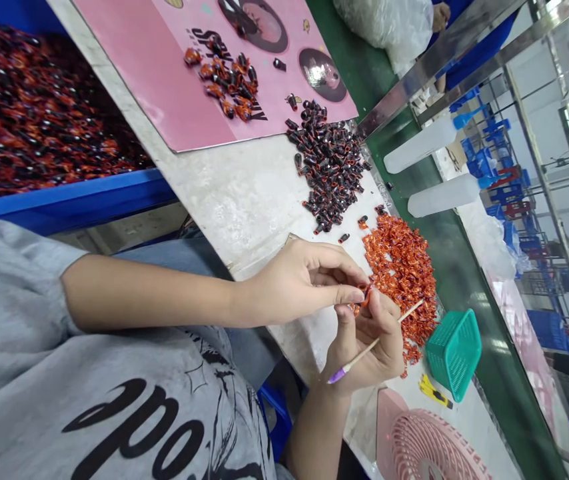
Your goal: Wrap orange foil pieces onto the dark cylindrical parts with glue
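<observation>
the left hand (304, 283) pinches a small orange-and-black curled piece (363, 293) between thumb and fingertips, clamped together on it, and the right hand (372, 340) grips a thin purple-tipped wooden stick (355, 360), its fingers curled around it, which keeps its other end out past the hands. the loose orange curls (402, 287) lie just beyond, within easy reach. the fingers hide most of the piece, so its shape and any contact with the stick can't be made out.

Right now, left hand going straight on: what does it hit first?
Probably the heap of orange coiled pieces just beyond the left hand, though depth is unclear and it may pass above them.
</observation>
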`<state>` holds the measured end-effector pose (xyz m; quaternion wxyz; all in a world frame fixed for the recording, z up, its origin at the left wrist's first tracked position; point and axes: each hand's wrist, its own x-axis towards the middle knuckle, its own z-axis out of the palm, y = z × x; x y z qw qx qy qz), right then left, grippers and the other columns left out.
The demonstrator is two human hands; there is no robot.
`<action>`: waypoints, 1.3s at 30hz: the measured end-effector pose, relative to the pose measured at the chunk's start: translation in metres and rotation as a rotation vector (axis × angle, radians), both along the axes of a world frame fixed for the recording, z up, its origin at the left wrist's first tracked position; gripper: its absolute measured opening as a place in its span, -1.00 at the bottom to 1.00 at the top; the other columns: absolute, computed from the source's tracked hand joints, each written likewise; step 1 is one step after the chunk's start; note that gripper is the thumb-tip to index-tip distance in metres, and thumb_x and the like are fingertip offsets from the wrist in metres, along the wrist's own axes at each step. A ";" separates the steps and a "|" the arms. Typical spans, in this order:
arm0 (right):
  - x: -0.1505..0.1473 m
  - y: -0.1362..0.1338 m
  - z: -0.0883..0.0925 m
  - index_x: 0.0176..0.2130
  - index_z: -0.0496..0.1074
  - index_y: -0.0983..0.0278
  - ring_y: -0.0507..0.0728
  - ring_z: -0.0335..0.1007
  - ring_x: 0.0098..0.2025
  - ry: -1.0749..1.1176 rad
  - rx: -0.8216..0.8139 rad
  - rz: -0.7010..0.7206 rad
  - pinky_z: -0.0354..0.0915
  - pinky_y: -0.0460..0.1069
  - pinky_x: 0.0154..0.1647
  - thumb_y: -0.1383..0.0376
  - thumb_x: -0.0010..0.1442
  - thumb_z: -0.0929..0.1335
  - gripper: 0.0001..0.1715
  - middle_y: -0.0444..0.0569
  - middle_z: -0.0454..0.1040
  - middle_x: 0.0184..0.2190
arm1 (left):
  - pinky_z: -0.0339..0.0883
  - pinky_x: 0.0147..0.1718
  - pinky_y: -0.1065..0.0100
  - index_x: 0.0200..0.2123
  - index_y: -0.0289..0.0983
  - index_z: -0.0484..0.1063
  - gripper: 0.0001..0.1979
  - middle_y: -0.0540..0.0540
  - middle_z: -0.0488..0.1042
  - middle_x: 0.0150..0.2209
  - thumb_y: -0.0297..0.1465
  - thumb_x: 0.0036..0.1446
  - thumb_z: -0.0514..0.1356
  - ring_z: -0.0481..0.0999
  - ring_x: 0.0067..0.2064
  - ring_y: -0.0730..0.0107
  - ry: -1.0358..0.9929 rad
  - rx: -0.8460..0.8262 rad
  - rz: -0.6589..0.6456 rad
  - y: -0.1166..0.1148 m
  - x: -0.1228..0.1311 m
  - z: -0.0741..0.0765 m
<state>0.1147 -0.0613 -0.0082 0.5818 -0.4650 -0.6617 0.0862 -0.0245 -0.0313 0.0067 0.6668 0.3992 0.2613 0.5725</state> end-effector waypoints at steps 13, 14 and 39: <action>-0.008 -0.003 -0.001 -0.24 0.47 0.21 0.06 0.51 -0.31 -0.038 0.071 0.049 0.47 0.00 -0.34 0.42 0.23 0.40 -0.89 -0.14 0.45 -0.39 | 0.39 -0.40 0.47 -0.52 -0.28 0.55 -0.81 -0.07 0.56 -0.50 -0.62 0.03 0.22 0.51 -0.45 0.47 0.223 0.451 0.064 0.012 -0.010 -0.005; -0.009 -0.003 -0.001 -0.25 0.46 0.21 0.05 0.50 -0.31 -0.027 0.060 0.057 0.46 0.00 -0.35 0.41 0.24 0.40 -0.91 -0.14 0.43 -0.40 | 0.39 -0.41 0.46 -0.53 -0.27 0.55 -0.81 -0.07 0.57 -0.50 -0.61 0.03 0.22 0.50 -0.46 0.46 0.228 0.454 0.073 0.012 -0.009 -0.006; -0.008 0.003 0.000 -0.18 0.42 0.24 0.09 0.47 -0.28 0.016 -0.143 0.048 0.44 0.02 -0.29 -0.11 0.30 0.29 -0.52 -0.03 0.46 -0.32 | 0.16 -0.48 0.47 -0.44 -0.32 0.39 -0.83 0.03 0.30 -0.52 -0.36 0.16 0.15 0.28 -0.46 0.51 0.408 0.311 -0.220 0.013 -0.016 -0.002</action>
